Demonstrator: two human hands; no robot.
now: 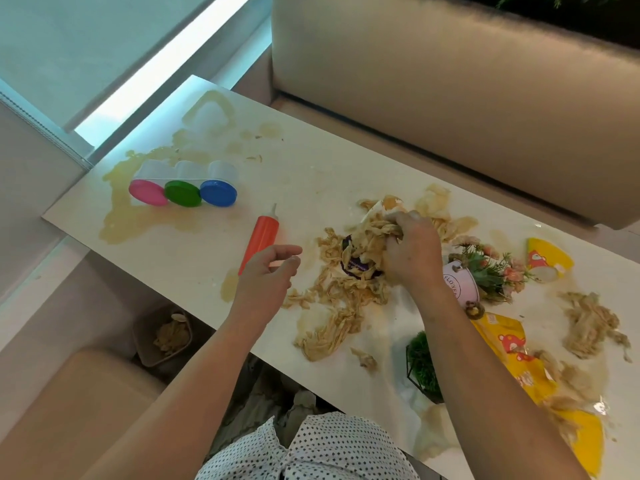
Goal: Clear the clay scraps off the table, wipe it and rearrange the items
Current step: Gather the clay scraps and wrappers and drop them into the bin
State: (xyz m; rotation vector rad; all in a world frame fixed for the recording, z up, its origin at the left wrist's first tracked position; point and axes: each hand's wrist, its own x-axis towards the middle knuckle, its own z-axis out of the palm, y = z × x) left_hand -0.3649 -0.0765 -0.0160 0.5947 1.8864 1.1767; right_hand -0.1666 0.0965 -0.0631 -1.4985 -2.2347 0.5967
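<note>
Dotted shirt (311,452) nearest; bin (162,336) on the floor under the left forearm. Left hand (265,271) hovers loose-fingered, holding nothing. Right hand (412,251) clutches a clump of clay scraps (367,233) on the desk (311,161); more lies strewn between the hands. Risks: tipped flower pot (462,284) just beside the right wrist could roll; crumbs could fall short of the bin. Red bottle (261,237) lies just beyond the left hand.

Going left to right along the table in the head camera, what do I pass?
Pink-lidded tub, green-lidded tub, blue-lidded tub, orange bottle, right hand gripping clay scraps, pink flower pot.
</note>
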